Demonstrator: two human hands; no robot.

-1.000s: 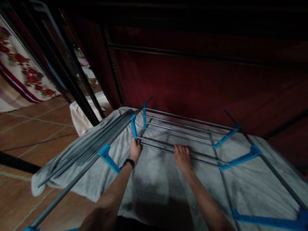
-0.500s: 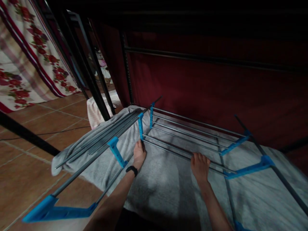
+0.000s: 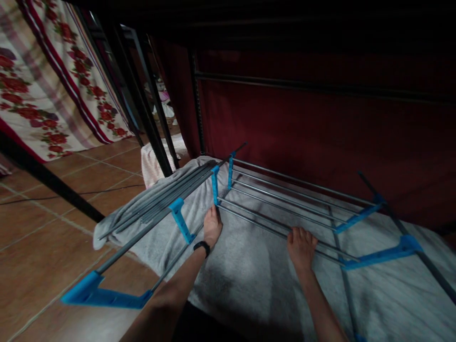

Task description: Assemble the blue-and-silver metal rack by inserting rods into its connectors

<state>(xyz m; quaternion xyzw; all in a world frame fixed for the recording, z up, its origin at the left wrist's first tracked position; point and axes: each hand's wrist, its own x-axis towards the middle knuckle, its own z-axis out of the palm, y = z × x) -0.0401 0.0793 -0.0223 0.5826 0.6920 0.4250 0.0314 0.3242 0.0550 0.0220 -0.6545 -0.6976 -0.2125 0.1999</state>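
Note:
A metal rack with blue plastic brackets lies over the grey blanket, thin rods (image 3: 263,220) spanning between its two sides. My left hand (image 3: 213,227), with a black watch on its wrist, is closed at the rack's left side, just below a blue bracket (image 3: 215,185); its exact hold is partly hidden. Curled over the near pair of rods toward their right end is my right hand (image 3: 301,244). Another blue bracket (image 3: 383,255) joins those rods on the right. Nearer me on the left side are a blue bracket (image 3: 181,221) and a larger blue end piece (image 3: 103,294).
Several loose grey rods (image 3: 164,197) lie bundled on the blanket (image 3: 242,266) at left. Black metal posts (image 3: 137,95) stand beyond. Dark red cloth (image 3: 302,128) hangs behind, under a dark overhead frame. Tiled floor (image 3: 71,180) and a floral curtain (image 3: 85,71) are at left.
The view has turned slightly left, so everything sits farther right in it. Both hands keep the same places on the rack.

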